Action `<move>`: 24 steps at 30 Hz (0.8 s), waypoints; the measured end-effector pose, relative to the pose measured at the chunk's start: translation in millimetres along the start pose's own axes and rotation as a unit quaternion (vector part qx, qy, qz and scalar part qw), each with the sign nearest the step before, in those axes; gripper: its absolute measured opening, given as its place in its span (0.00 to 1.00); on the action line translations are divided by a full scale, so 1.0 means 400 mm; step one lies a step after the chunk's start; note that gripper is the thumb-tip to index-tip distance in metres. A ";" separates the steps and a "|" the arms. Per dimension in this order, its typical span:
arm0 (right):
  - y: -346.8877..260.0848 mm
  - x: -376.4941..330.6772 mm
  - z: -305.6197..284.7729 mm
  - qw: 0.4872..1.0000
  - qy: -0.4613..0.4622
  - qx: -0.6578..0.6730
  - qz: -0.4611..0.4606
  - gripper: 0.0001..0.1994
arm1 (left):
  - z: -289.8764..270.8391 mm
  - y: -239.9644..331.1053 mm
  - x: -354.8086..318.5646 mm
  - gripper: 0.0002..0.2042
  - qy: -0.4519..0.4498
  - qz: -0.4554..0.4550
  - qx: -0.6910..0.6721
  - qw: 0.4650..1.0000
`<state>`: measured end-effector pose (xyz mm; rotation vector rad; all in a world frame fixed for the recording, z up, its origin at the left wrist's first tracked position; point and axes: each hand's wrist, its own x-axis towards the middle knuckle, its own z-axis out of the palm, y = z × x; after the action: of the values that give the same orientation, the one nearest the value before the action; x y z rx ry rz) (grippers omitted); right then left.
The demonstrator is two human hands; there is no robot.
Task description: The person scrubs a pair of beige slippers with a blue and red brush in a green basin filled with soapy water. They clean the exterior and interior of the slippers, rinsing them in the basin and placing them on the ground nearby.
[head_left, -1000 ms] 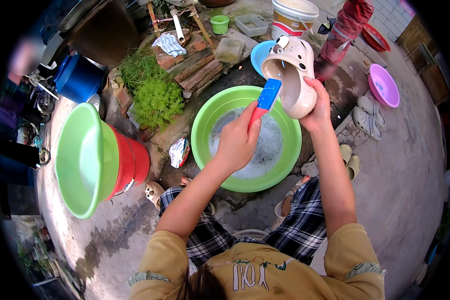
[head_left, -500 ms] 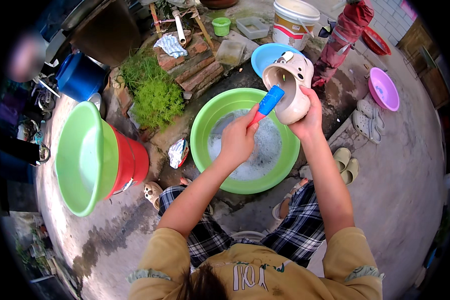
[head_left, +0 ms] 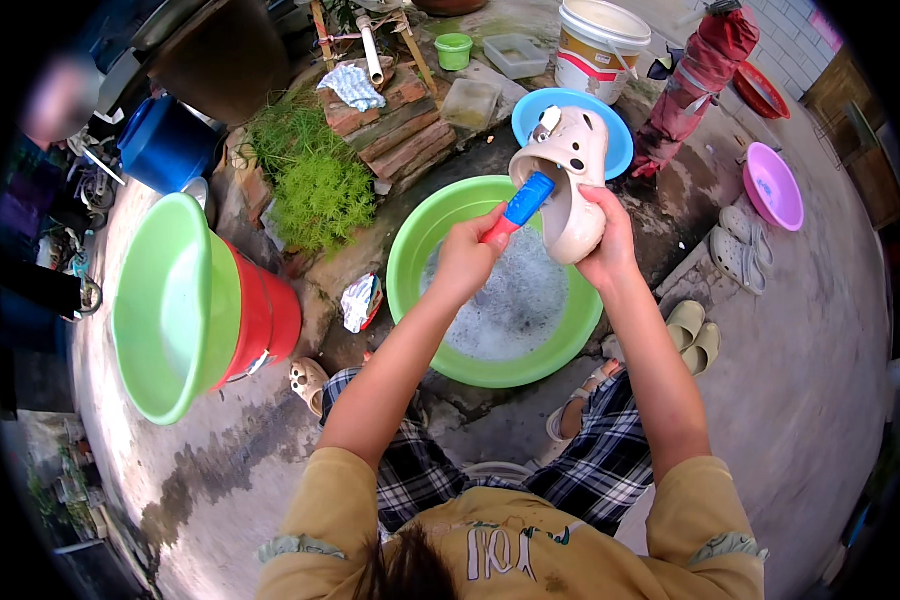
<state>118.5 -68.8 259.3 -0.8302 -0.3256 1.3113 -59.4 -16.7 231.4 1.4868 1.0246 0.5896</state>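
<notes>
My right hand (head_left: 611, 238) grips a cream clog (head_left: 582, 140) by its side, with its opening turned toward my left hand. The clog has dark eye-like spots and a charm on it. In my left hand (head_left: 467, 252) is a scrubbing brush (head_left: 529, 200), held by its red handle. Its blue head is at the clog's opening; bristles are hidden, and I cannot tell whether they touch. Both hands are above a green basin (head_left: 402, 285) of greyish, sudsy water (head_left: 510, 318).
A blue basin (head_left: 620, 130) sits behind the clog. On the left, a green tub (head_left: 135, 320) leans against a red bucket (head_left: 272, 310). Bricks (head_left: 410, 150) and a plant (head_left: 320, 200) lie beyond. Grey clogs (head_left: 735, 262), olive clogs (head_left: 705, 345) and a purple basin (head_left: 785, 190) are right.
The clog has come down and slightly left, and its tilt has changed. My left hand and the brush have shifted a little left, staying at the clog's opening.
</notes>
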 end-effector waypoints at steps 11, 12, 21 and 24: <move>-0.025 0.002 0.015 0.999 -0.015 -0.051 -0.003 0.29 | 0.007 -0.014 0.009 0.19 0.153 0.185 0.285 0.928; -0.021 0.005 0.007 0.999 -0.012 -0.052 -0.002 0.30 | 0.018 -0.004 0.002 0.18 0.115 0.154 0.177 0.965; 0.010 0.028 -0.037 0.999 -0.014 -0.036 0.026 0.23 | 0.038 0.107 -0.066 0.10 -0.178 -0.128 -0.350 0.911; 0.063 0.011 -0.009 0.995 -0.010 -0.071 0.073 0.22 | 0.026 0.083 -0.022 0.08 -0.162 -0.177 -0.510 0.826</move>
<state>103.8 -65.2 238.3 -0.9759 -0.3822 1.4448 -46.4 -27.5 263.2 0.3946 0.5172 0.4639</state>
